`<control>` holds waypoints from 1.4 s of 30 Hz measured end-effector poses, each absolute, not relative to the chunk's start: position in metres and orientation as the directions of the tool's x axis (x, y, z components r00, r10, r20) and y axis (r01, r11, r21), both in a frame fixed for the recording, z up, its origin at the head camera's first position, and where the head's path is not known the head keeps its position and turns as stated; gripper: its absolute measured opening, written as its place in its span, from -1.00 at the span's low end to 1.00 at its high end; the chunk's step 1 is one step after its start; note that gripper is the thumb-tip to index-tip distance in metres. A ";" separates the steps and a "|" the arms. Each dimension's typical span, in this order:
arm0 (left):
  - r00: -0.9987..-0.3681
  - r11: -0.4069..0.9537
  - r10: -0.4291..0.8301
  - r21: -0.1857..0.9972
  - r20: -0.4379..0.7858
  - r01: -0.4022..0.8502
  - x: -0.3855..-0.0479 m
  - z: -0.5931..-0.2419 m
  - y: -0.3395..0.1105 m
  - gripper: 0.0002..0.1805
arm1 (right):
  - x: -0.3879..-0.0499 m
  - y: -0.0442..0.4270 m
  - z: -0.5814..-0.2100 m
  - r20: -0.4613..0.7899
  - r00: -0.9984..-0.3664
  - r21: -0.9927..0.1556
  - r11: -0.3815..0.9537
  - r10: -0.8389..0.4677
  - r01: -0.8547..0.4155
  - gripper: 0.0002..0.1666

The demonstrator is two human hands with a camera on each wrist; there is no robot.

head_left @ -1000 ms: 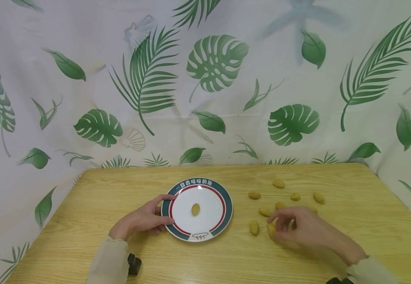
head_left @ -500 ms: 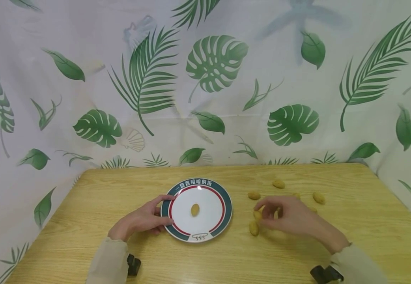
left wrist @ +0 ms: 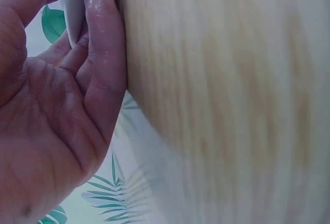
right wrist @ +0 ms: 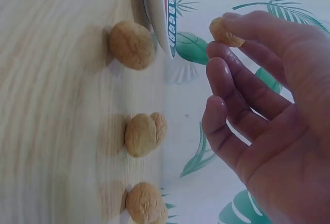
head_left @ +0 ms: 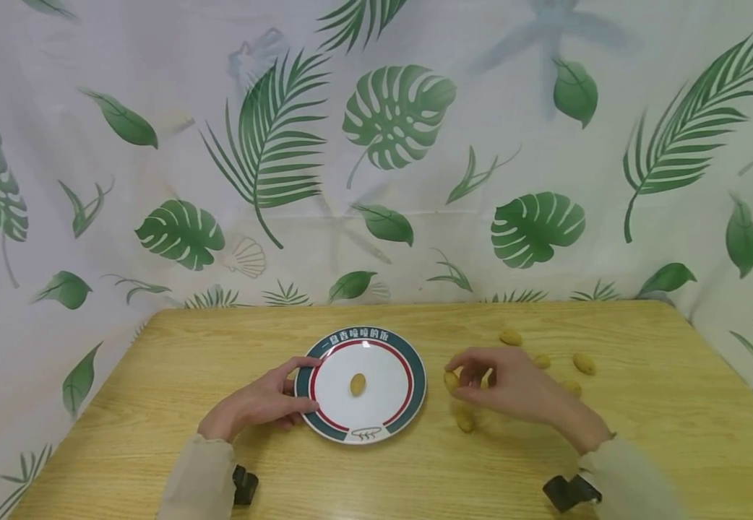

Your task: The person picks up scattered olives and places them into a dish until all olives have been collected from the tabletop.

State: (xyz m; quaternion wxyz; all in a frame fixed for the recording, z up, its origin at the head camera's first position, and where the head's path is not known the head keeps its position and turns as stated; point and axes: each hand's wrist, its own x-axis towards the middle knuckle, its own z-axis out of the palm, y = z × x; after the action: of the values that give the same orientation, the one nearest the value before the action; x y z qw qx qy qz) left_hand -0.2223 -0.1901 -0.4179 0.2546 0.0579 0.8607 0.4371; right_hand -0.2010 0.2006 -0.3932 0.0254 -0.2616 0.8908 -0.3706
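Note:
A white plate (head_left: 383,393) with a teal rim and a red ring lies on the table, one tan nut-like oval (head_left: 358,384) at its middle. My left hand (head_left: 266,397) grips the plate's left rim, thumb on top; in the left wrist view the other fingers reach under the plate edge (left wrist: 75,7). Between thumb and fingertips, my right hand (head_left: 513,383) pinches another wrinkled oval nut (right wrist: 227,32), held above the table right of the plate. A further nut (head_left: 464,419) lies just below that hand. The right hand hides part of the scattered group.
More nuts lie to the right and behind the right hand, among them a far one (head_left: 510,337) and a right-hand one (head_left: 584,363). The wooden table (head_left: 383,484) ends at a leaf-print cloth (head_left: 415,195) hanging behind it.
My right hand has come left and slightly away from me, lifting the pinched nut from the group toward the plate. The left hand and plate have stayed put.

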 end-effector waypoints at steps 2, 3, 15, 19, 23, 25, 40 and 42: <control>-0.863 0.614 0.320 0.779 -0.391 -0.125 -0.222 -0.418 -0.190 -0.22 | -0.202 0.197 -0.393 0.142 -0.864 -0.674 0.593 -0.482 -0.441 -0.73; -0.862 0.617 0.319 0.777 -0.393 -0.126 -0.222 -0.418 -0.190 -0.22 | -0.203 0.196 -0.394 0.142 -0.864 -0.674 0.592 -0.483 -0.441 -0.73; -0.863 0.622 0.316 0.773 -0.395 -0.126 -0.223 -0.420 -0.191 -0.22 | -0.214 0.181 -0.397 0.165 -0.848 -0.683 0.562 -0.504 -0.467 -0.72; -0.863 0.619 0.317 0.775 -0.394 -0.126 -0.222 -0.419 -0.191 -0.22 | -0.216 0.174 -0.398 0.162 -0.853 -0.690 0.561 -0.496 -0.457 -0.72; -0.862 0.615 0.319 0.778 -0.395 -0.128 -0.222 -0.419 -0.191 -0.23 | -0.221 0.165 -0.399 0.161 -0.847 -0.700 0.546 -0.506 -0.459 -0.72; -0.861 0.614 0.320 0.779 -0.395 -0.129 -0.222 -0.420 -0.191 -0.23 | -0.223 0.161 -0.400 0.156 -0.842 -0.705 0.539 -0.517 -0.461 -0.72; -0.861 0.618 0.313 0.774 -0.401 -0.136 -0.223 -0.420 -0.189 -0.23 | -0.229 0.136 -0.405 0.125 -0.826 -0.719 0.524 -0.550 -0.457 -0.71; -0.860 0.617 0.316 0.775 -0.400 -0.134 -0.223 -0.419 -0.189 -0.23 | -0.229 0.133 -0.406 0.116 -0.826 -0.720 0.526 -0.552 -0.453 -0.71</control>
State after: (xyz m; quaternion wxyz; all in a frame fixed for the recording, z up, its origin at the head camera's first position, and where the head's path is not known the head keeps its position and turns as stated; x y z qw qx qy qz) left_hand -0.2231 -0.1894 -0.4194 0.2591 0.0530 0.8610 0.4344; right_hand -0.2287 0.1329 -0.4065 0.0634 -0.2883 0.8711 -0.3926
